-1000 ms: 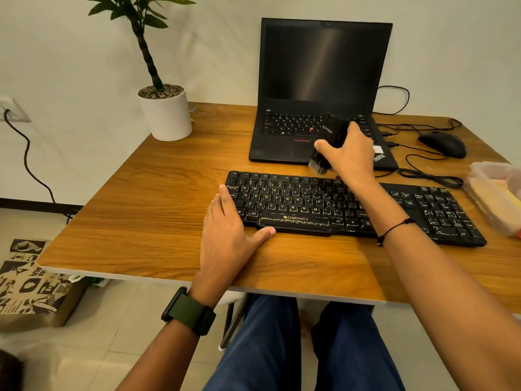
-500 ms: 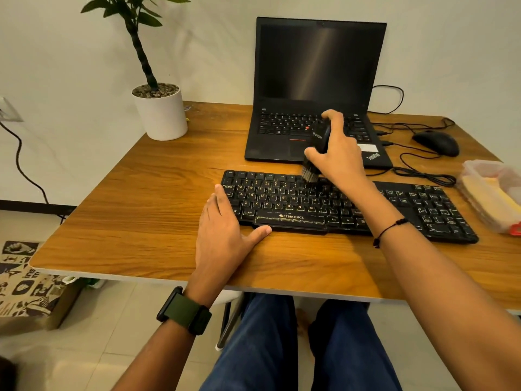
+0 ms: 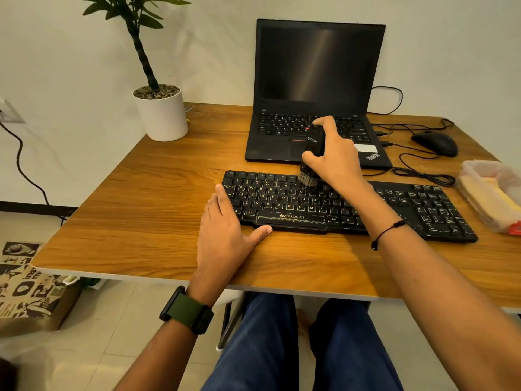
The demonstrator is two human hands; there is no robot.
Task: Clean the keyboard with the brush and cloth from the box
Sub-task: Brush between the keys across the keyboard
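Black keyboard (image 3: 324, 204), marked ZEBRONICS, lies on the wooden table (image 3: 158, 221). Your right hand (image 3: 335, 156) grips the black brush (image 3: 310, 165), bristles touching the keyboard's upper rows. Your left hand (image 3: 225, 235) rests flat, fingers straight, at the keyboard's left end. Behind the keyboard: ThinkPad laptop (image 3: 318, 91); to its right, the box (image 3: 493, 193).

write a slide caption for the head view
Right hand sweeps brush over keyboard while left hand steadies it.

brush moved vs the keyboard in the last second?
Yes. The brush, gripped by the right hand, has come down and toward the person: earlier its bristles hung just beyond the keyboard, over the laptop edge; now they touch the upper key rows.
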